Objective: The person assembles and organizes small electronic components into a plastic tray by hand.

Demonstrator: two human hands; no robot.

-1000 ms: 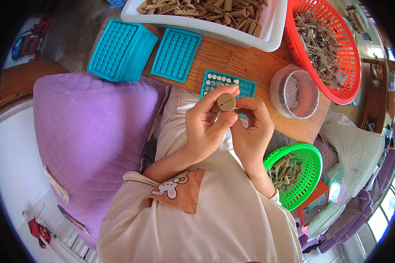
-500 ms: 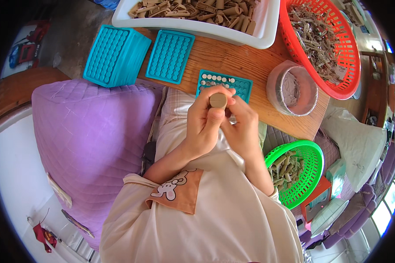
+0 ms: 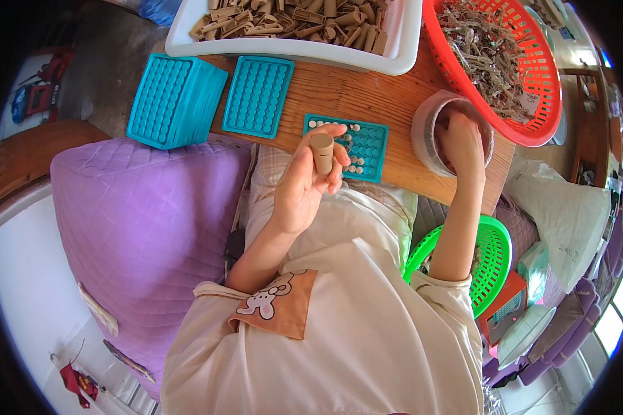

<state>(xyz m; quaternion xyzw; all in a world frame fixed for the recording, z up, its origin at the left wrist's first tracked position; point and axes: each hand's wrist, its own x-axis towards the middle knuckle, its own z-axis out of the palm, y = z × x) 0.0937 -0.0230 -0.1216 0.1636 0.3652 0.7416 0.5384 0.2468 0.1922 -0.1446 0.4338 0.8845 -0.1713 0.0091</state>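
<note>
My left hand [image 3: 295,194] is closed around a short tan plastic cylinder [image 3: 322,155], held upright with its round end facing up. Just beyond it lies a teal tray [image 3: 374,146] with round pockets, some filled with small whitish and silvery discs, others vacant. My right hand [image 3: 462,145] reaches down into a round translucent tub [image 3: 423,144] at the right of the wooden table. The tub's wall and the hand itself hide my fingertips, so what they touch inside does not show.
Further left are another teal tray [image 3: 259,97] and a tall teal tray stack [image 3: 160,104]. A white bin [image 3: 291,47] of tan half-shells stands at the back. The red basket [image 3: 543,76] holds thin shredded-looking material. A green basket [image 3: 495,256] sits beside my right forearm.
My right hand has left the cylinder and moved right into the tub. My left hand keeps the cylinder, now tilted so its side shows. The whole view has shifted slightly.
</note>
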